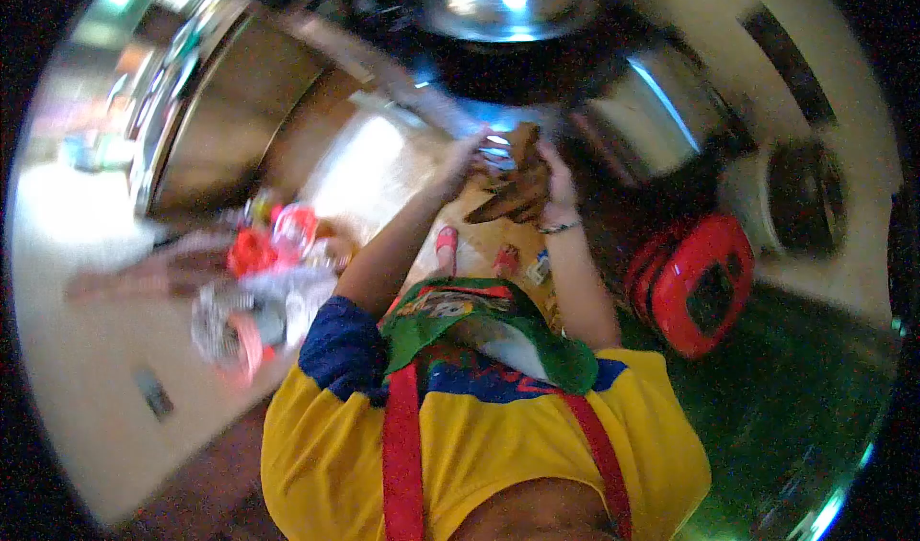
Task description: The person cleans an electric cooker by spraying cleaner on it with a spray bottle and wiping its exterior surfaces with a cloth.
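Observation:
In front of my body, a crumpled brown cloth point(522, 182) hangs between both hands. My right hand point(561, 184) is closed on its right side, with a dark band around the wrist. My left hand point(465, 164) is closed at the other side, against a small shiny metallic thing point(496, 152) whose kind is blurred. The cloth touches this shiny thing, and its lower end points down to the left. The fingers of both hands are partly hidden and smeared by motion.
A large shiny metal vessel point(508, 9) stands ahead on a dark surface. Right of me is a red rounded object point(704, 287). Red and pink plastic items point(273, 239) are at the left. Below are my feet in red slippers point(447, 238) on the floor.

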`<state>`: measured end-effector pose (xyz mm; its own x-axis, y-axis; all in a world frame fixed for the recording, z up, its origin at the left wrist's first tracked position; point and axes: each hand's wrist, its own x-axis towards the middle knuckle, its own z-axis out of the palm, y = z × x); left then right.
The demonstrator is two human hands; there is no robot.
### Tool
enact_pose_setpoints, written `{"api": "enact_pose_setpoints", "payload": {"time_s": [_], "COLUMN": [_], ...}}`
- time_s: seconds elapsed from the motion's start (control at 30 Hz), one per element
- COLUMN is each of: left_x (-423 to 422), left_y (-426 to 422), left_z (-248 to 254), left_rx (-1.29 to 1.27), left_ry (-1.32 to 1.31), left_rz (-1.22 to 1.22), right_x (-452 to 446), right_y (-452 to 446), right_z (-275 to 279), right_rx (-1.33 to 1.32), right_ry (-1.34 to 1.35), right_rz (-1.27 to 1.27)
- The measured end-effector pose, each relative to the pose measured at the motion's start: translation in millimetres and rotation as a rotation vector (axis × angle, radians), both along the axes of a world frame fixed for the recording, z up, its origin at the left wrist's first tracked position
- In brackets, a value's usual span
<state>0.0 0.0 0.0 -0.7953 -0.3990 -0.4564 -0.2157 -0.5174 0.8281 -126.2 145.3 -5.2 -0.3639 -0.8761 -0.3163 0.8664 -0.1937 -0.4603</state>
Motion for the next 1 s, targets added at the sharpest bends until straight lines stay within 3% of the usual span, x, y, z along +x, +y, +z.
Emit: {"api": "enact_pose_setpoints", "payload": {"time_s": [0.07, 0.1, 0.17, 0.23, 0.27, 0.37, 0.4, 0.5, 0.53, 0.63, 0.7, 0.77, 0.83, 0.9, 1.0], "left_x": [35, 73, 68, 67, 84, 108, 135, 206, 227, 290, 343, 396, 443, 480, 520], "left_y": [35, -47, -12, 33, 25, 2, -16, -44, -54, -81, -97, -110, -122, -126, -142], "left_z": [-1, 1, 13, -26, -15, -54, -39, -48, -40, -79, -95, -124, -105, -156, -193], "left_rx": [0.298, 0.341, 0.415, 0.523, 0.463, 0.443, 0.393, 0.442, 0.432, 0.451, 0.502, 0.532, 0.527, 0.543, 0.544], "left_ry": [-0.107, -0.001, 0.221, 0.305, 0.239, 0.197, 0.179, 0.038, -0.009, 0.017, -0.001, -0.017, -0.126, -0.038, -0.19], "left_rz": [0.034, 0.115, 0.264, 0.295, 0.269, 0.346, 0.444, 0.446, 0.591, 0.711, 0.682, 0.873, 1.001, 1.089, 1.228], "right_x": [14, 47, 58, 56, 74, 114, 142, 191, 207, 242, 268, 304, 326, 345, 377], "right_y": [0, -106, -94, -64, -76, -111, -133, -175, -191, -240, -269, -296, -327, -348, -393], "right_z": [-16, 2, 35, 9, 6, 18, 26, -13, -25, -53, -59, -59, -84, -91, -99], "right_rx": [-0.003, -0.099, 0.004, 0.072, 0.072, 0.178, 0.153, 0.198, 0.172, 0.131, 0.287, 0.322, 0.349, 0.397, 0.436], "right_ry": [0.023, 0.155, 0.338, 0.414, 0.436, 0.591, 0.693, 0.771, 0.866, 1.035, 1.137, 1.168, 1.116, 1.052, 0.981], "right_rz": [0.035, 0.058, 0.169, 0.355, 0.392, 0.488, 0.557, 0.684, 0.76, 0.91, 1.017, 1.079, 1.139, 1.18, 1.267]}}
